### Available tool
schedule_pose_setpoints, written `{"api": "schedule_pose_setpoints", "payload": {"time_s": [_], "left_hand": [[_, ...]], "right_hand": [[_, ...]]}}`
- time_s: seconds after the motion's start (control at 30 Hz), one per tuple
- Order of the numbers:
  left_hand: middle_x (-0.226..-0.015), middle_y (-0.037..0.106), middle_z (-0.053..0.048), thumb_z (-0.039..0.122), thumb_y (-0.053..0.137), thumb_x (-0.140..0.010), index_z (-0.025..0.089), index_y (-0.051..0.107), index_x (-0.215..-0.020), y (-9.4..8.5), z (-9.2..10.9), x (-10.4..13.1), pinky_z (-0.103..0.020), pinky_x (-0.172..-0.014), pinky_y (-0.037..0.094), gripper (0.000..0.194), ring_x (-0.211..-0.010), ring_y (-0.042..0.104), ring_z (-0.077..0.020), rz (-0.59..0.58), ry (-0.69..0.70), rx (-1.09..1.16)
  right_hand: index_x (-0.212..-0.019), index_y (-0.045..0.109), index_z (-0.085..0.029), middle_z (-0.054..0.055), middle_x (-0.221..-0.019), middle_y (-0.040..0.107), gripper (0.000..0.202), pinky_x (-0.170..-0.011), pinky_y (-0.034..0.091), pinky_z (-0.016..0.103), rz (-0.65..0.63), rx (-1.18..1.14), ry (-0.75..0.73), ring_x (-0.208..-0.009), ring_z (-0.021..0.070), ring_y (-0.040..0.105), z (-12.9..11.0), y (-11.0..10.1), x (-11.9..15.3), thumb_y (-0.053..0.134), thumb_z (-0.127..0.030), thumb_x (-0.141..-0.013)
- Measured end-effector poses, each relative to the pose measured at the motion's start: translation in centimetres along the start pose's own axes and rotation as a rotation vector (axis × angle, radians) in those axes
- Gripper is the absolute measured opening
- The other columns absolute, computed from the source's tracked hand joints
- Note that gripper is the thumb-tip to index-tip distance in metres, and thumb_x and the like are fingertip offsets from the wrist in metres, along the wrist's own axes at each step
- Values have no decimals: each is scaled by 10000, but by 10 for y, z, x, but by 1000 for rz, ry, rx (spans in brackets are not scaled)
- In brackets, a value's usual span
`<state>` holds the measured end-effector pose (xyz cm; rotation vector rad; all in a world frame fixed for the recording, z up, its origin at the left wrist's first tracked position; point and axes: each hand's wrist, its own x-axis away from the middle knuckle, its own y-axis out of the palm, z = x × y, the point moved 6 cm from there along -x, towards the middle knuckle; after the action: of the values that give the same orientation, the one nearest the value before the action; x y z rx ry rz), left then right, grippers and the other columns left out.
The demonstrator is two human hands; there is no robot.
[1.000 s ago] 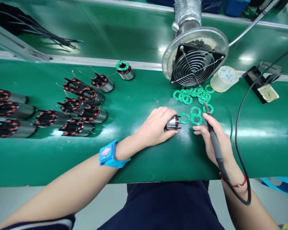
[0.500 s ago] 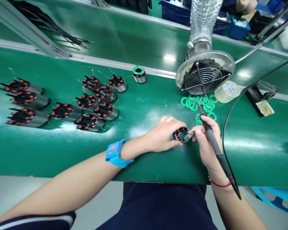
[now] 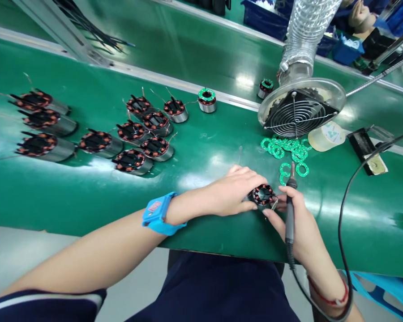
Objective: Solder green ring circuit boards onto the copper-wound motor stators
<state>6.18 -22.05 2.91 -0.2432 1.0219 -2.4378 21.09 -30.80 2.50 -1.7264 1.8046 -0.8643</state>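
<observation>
My left hand (image 3: 237, 191) is wrapped round the left side of a black motor stator (image 3: 263, 195) with copper windings, held low over the green bench. At the stator's right side, my right hand (image 3: 297, 219) has its thumb and fingers beside the wire ends. A soldering iron (image 3: 289, 214) rests in that hand between thumb and forefinger, its tip pointing away toward the green ring boards (image 3: 284, 145). Whether the right fingertips also pinch a wire is too small to tell.
Several wound stators (image 3: 132, 161) stand at the left. One stator with a green ring (image 3: 207, 99) is near the back rail. A fume extractor (image 3: 297, 114), yellowish roll (image 3: 327, 136) and iron stand (image 3: 367, 152) are at the back right. Another person's hand (image 3: 359, 15) shows beyond.
The view has shifted. My right hand has turned and spread around the stator's right side, and the iron now points more upright. The stator's open ring shows more fully.
</observation>
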Motion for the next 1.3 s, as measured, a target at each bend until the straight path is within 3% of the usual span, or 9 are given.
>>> {"api": "schedule_pose_setpoints", "payload": {"time_s": [0.1, 0.23, 0.37, 0.5, 0.77, 0.83, 1.0, 1.17, 1.3], "left_hand": [[-1150, 673, -76, 245, 659, -875, 194, 579, -1160, 1, 0, 0, -426, -978, 378, 300, -1106, 568, -261, -20, 4, 39], [-1120, 679, -66, 159, 545, -905, 193, 606, -1108, 3, -3, -2, -424, -981, 397, 215, -1088, 577, -245, 5, -16, 55], [-1303, 608, -113, 149, 543, -892, 177, 499, -1302, 8, -4, -9, -451, -1000, 420, 414, -1175, 546, -263, 119, -82, 64], [-1171, 661, -114, 175, 550, -905, 148, 558, -1209, 15, -5, -16, -459, -955, 452, 305, -1095, 573, -276, 139, -121, 38], [-1176, 650, -94, 73, 454, -845, 177, 536, -1181, 8, 1, -8, -444, -969, 473, 361, -1101, 589, -237, 274, -67, 144], [-1152, 645, -86, 75, 457, -833, 183, 525, -1174, 7, 7, -6, -431, -959, 483, 364, -1076, 590, -227, 285, -47, 182], [-1132, 627, -101, 314, 667, -844, 181, 502, -1158, 13, 18, -10, -456, -909, 499, 379, -1037, 578, -263, 273, -59, 166], [-1029, 620, -80, 265, 669, -863, 180, 519, -1097, 17, 16, -11, -416, -856, 510, 291, -970, 586, -238, 258, -100, 103], [-1051, 608, -77, 219, 605, -891, 191, 547, -1143, 12, 18, -7, -408, -872, 516, 259, -1009, 576, -233, 177, -71, 103]], "right_hand": [[-1340, 391, -268, 75, -1063, 645, 556, -770, 591, 403, -19, -49, -20, -828, 205, 679, 4, -13, -4, 651, -417, -871], [-1328, 437, -260, 105, -1132, 642, 526, -885, 541, 480, 132, 76, -97, -993, 266, 650, -7, -27, -18, 659, -389, -869], [-1298, 511, -210, 121, -1058, 660, 419, -839, 518, 489, 176, 320, -263, -950, 299, 586, -34, -19, -31, 605, -277, -895], [-1283, 540, -207, 101, -947, 657, 350, -770, 489, 455, 138, 483, -374, -849, 286, 534, -45, -6, -36, 529, -247, -936], [-1310, 510, -236, 112, -1104, 697, 455, -880, 507, 477, 318, 199, -278, -998, 291, 609, -25, -5, -20, 644, -385, -901], [-1340, 490, -250, 118, -1169, 683, 457, -915, 506, 501, 303, 155, -263, -1062, 297, 609, -22, -1, -13, 618, -340, -911], [-1437, 389, -303, 89, -1349, 610, 555, -953, 522, 479, 224, -22, -255, -1159, 257, 621, -12, 9, 2, 479, -140, -914], [-1391, 426, -330, 64, -1267, 653, 528, -928, 545, 458, 248, -96, -228, -1139, 241, 639, -4, 12, 3, 501, -124, -910], [-1379, 402, -296, 66, -1115, 653, 541, -889, 558, 448, 374, -104, -245, -1028, 229, 653, -6, 9, 2, 545, -129, -884]]}}
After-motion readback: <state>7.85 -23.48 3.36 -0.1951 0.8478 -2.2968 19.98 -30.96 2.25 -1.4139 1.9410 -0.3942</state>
